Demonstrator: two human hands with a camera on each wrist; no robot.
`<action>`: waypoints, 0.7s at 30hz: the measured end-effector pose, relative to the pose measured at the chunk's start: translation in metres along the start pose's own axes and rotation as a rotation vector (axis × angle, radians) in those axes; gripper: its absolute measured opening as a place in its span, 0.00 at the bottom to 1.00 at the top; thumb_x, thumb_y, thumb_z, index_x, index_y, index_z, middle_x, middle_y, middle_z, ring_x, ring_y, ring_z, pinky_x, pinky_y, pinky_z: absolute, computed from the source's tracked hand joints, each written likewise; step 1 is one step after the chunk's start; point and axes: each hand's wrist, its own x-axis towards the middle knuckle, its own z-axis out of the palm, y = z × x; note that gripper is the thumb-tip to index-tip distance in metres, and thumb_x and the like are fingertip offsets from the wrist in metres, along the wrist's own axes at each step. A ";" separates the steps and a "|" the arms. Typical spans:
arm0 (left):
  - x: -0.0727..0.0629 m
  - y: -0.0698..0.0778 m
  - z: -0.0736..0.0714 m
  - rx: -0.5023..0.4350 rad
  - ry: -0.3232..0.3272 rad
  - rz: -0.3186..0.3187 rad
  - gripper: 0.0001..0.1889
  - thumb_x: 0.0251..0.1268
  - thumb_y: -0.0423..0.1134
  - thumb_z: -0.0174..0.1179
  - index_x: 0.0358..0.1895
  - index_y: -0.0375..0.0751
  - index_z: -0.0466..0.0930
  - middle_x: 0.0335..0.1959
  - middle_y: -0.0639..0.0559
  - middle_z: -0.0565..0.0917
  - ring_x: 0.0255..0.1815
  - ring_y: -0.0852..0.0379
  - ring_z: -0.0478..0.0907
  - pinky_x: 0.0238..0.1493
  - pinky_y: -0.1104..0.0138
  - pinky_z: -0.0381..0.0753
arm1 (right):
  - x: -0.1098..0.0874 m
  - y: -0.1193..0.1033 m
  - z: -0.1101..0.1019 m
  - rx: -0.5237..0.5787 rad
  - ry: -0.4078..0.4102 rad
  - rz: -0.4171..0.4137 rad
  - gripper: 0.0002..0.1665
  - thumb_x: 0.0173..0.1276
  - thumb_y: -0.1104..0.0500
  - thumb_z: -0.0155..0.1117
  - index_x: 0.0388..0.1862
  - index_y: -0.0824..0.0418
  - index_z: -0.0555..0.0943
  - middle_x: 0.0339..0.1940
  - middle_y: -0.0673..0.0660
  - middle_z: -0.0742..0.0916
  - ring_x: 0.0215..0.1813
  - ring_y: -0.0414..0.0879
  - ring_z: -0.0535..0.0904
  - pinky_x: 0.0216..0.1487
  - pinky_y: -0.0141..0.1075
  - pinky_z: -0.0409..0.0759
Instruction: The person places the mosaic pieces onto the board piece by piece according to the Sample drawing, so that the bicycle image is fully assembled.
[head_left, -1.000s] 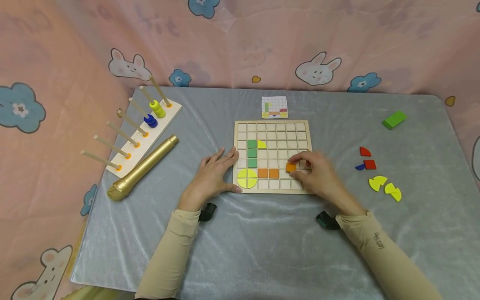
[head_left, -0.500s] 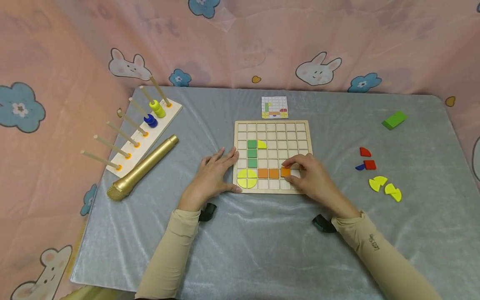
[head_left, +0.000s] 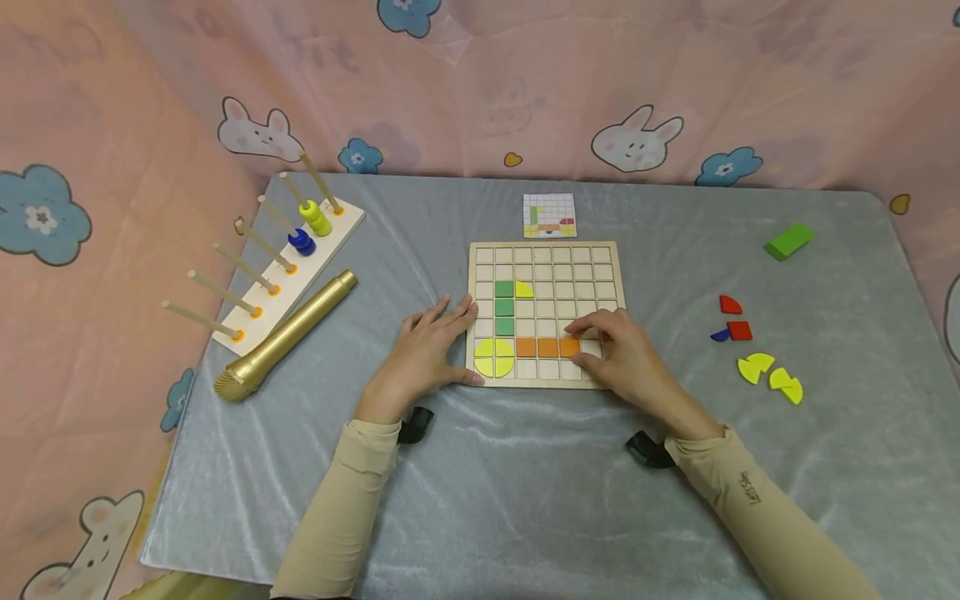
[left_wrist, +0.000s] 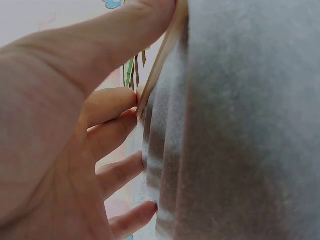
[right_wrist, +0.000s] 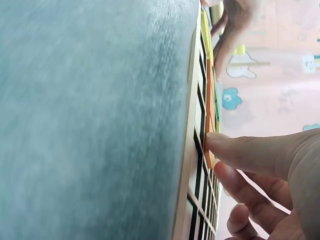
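A wooden grid board [head_left: 545,251] lies flat on the table. Several green squares [head_left: 505,307] stand in a column on it, with a yellow quarter-circle [head_left: 523,289] beside the top one and a full yellow circle [head_left: 494,357] at lower left. My right hand [head_left: 630,358] pinches an orange square tile [head_left: 570,347] between thumb and index finger, at the right end of an orange row; the right wrist view shows the thumb on the orange edge [right_wrist: 209,115]. With fingers spread, my left hand [head_left: 420,362] rests against the board's left edge, thumb at its lower corner.
Behind the board lies a pattern card [head_left: 549,215]. At right are red pieces [head_left: 739,330], a blue piece [head_left: 721,334], yellow quarter-circles [head_left: 756,364] and a green block [head_left: 789,241]. A gold microphone [head_left: 288,335] and a peg stand [head_left: 247,319] with rings are at left.
My right hand has moved left and slightly down over the board with the orange tile, which now lies flush with the other orange squares. My left hand has stayed still.
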 end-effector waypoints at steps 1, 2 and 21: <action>0.000 0.000 0.000 -0.001 0.000 0.000 0.59 0.52 0.55 0.81 0.86 0.49 0.56 0.88 0.55 0.52 0.91 0.45 0.44 0.83 0.40 0.51 | 0.000 0.000 -0.001 0.006 0.003 0.003 0.19 0.60 0.73 0.78 0.51 0.62 0.88 0.44 0.59 0.89 0.43 0.50 0.72 0.43 0.35 0.66; 0.000 0.000 0.000 -0.002 0.002 -0.001 0.59 0.52 0.55 0.81 0.86 0.49 0.56 0.88 0.55 0.52 0.91 0.45 0.44 0.83 0.40 0.51 | -0.001 0.001 -0.002 0.011 0.005 0.006 0.19 0.61 0.73 0.78 0.51 0.63 0.88 0.44 0.59 0.89 0.44 0.50 0.72 0.44 0.35 0.66; -0.001 0.001 -0.001 -0.001 0.007 0.002 0.59 0.52 0.55 0.81 0.86 0.48 0.56 0.88 0.55 0.52 0.90 0.44 0.46 0.83 0.40 0.52 | -0.017 0.022 -0.034 -0.022 0.096 0.074 0.21 0.62 0.71 0.78 0.54 0.64 0.87 0.46 0.63 0.86 0.42 0.48 0.68 0.44 0.33 0.64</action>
